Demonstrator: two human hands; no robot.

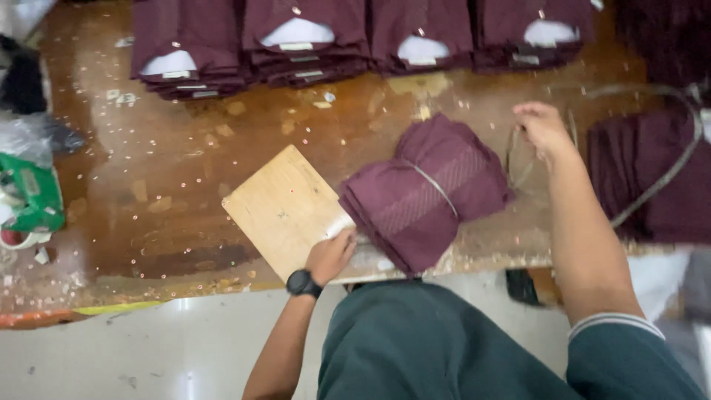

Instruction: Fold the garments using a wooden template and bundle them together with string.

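A bundle of folded maroon garments point(426, 189) lies on the worn wooden table point(170, 185), tied across with a pale strap point(433, 185). My left hand point(331, 254), a black watch on its wrist, rests at the bundle's near left edge, closed on what looks like the strap's end. My right hand point(542, 127) is raised to the right of the bundle, fingers pinched on a thin pale cord point(518, 159) that loops down toward the table. A light wooden board point(285, 207) lies under the bundle's left side.
Several stacks of folded maroon shirts point(296, 41) line the table's far edge. More maroon fabric point(652, 170) with a grey cord across it sits at the right. A green tape dispenser point(29, 196) and plastic bags are at the left. The table's near edge is chipped.
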